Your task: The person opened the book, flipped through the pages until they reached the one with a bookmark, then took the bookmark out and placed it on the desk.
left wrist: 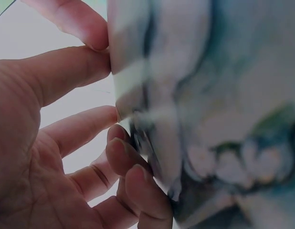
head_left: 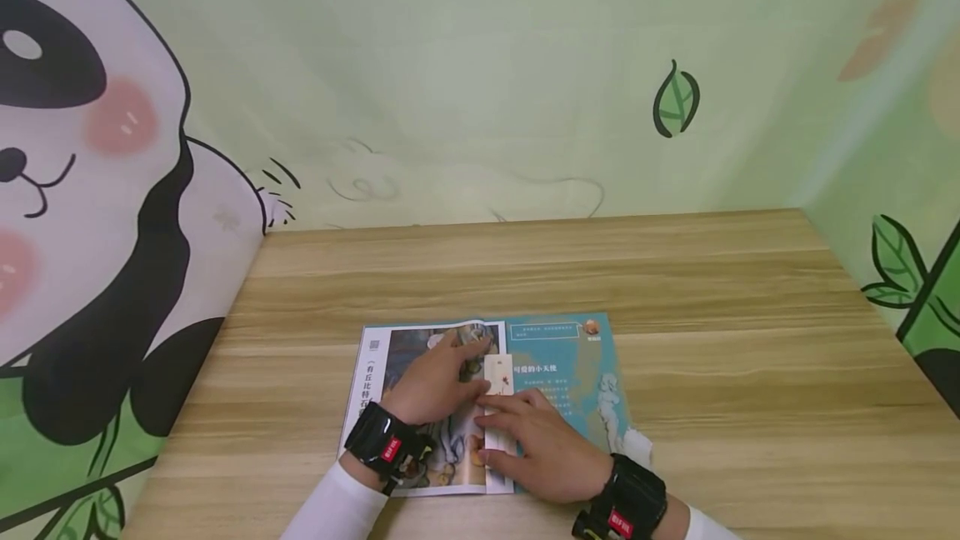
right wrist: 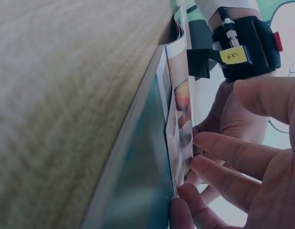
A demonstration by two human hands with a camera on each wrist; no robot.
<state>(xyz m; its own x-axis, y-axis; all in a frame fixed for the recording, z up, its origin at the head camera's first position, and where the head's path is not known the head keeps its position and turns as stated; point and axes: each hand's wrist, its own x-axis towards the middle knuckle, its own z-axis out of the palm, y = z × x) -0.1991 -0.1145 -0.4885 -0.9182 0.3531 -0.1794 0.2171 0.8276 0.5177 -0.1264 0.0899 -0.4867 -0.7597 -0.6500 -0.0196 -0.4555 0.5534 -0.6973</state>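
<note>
An open magazine (head_left: 558, 419) lies on the table, a picture on its left page (head_left: 448, 465) and a teal right page. Along the inner fold rests a pale bookmark (head_left: 498, 369) with small red marks. My left hand (head_left: 438, 379) lies over the left page, its fingers fairly straight and touching the paper beside the bookmark. From the right, my right hand (head_left: 551, 450) reaches across the teal page and covers the bookmark's lower part. Its extended fingertips (right wrist: 201, 164) touch the paper near the fold in the right wrist view. Blur hides the page details in the left wrist view.
The wooden table (head_left: 742, 332) extends around the magazine to a green backdrop (head_left: 525, 107) behind. A printed panda (head_left: 90, 190) covers the left side. Near the magazine's lower right corner lies a small white object (head_left: 637, 447), kind unclear.
</note>
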